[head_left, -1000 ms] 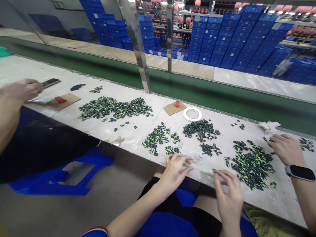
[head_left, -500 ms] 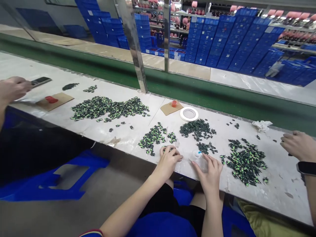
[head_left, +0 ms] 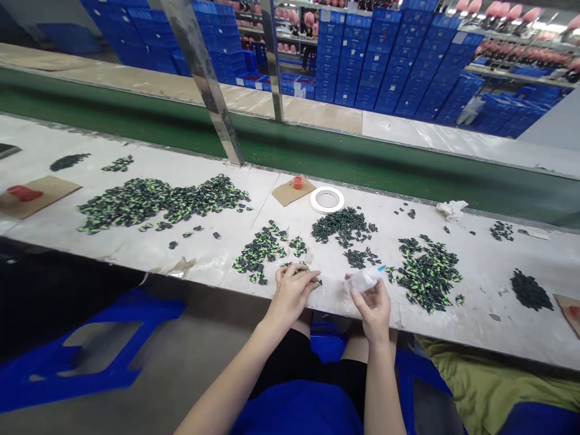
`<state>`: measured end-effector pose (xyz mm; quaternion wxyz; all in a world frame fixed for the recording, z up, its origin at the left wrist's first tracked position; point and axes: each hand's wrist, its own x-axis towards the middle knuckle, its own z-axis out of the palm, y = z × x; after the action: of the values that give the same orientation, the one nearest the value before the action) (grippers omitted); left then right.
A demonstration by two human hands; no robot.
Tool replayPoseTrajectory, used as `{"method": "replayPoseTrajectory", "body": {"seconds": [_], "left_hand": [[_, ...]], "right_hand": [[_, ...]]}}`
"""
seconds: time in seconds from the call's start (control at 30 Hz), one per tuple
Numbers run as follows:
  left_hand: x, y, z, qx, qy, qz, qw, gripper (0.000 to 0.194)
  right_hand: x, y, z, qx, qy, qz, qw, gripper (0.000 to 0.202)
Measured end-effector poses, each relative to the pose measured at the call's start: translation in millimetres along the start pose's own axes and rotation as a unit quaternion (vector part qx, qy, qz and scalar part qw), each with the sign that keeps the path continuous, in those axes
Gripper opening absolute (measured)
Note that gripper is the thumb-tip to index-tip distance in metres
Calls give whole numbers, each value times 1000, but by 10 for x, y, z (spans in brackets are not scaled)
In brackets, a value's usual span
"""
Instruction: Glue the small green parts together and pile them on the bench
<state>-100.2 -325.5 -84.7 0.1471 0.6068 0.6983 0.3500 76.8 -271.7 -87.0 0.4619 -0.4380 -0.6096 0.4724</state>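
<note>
here, nearest the table's front edge [head_left: 317, 311]: right hand [head_left: 374, 308] curled around a small clear bottle [head_left: 365, 279], bottle tilted with its blue tip toward the far right, lifted just above the table. just left of the bottle, left hand [head_left: 290, 290] resting on the table, fingers bent down and pinching at a few small green-and-black pieces [head_left: 301, 272]; exact grip hidden under the fingertips. just right of the bottle, a broad loose pile of green-and-black pieces [head_left: 428, 275]. a small dark cluster [head_left: 357, 258] just beyond the bottle. left of the bottle and a little farther back, another green-and-black heap [head_left: 260, 251]. beyond the bottle, a heap of dark pieces [head_left: 339, 222], then a white tape roll [head_left: 327, 200] lying flat, and beside that a cardboard scrap [head_left: 290, 192] with a small red cap [head_left: 298, 182] on it. far left of the bottle, a long spread of pieces [head_left: 158, 202], and a second cardboard scrap [head_left: 43, 190] with a red thing on it. far right of the bottle, a crumpled white rag [head_left: 452, 208] and a small dark pile [head_left: 530, 290]. behind everything, a green belt [head_left: 362, 166] and stacked blue crates [head_left: 408, 66].
</note>
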Motion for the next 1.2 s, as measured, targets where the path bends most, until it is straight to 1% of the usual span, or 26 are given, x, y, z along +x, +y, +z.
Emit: {"method": "replayPoseTrajectory", "body": {"seconds": [0.07, 0.17, 0.23, 0.3, 0.47, 0.73, 0.97, 1.2], "left_hand": [[5, 52, 38, -10, -2, 3, 1000, 23], [22, 139, 94, -36, -17, 15, 999, 23], [33, 179, 119, -50, -20, 17, 998, 21], [39, 197, 132, -55, -16, 13, 998, 19], [11, 179, 148, -56, 7, 8, 998, 13], [-16, 177, 169, -49, 27, 9, 998, 10], [-21, 172, 175, -42, 30, 9, 999, 7], [-15, 174, 164, -45, 8, -4, 999, 6]], "right_hand": [[-51, -11, -83, 43, 37, 6, 998, 29], [-95, -29, -188, 19, 98, 2, 995, 28], [-113, -41, -219, 12, 136, 1, 991, 29], [-130, -48, -214, 10, 153, 11, 988, 29], [-163, -53, -136, -45, 148, 45, 987, 33], [-171, -35, -127, -113, 132, 51, 984, 39], [-177, -96, -105, -113, 147, 41, 982, 41], [-185, -56, -121, -100, 132, 51, 985, 41]]}}
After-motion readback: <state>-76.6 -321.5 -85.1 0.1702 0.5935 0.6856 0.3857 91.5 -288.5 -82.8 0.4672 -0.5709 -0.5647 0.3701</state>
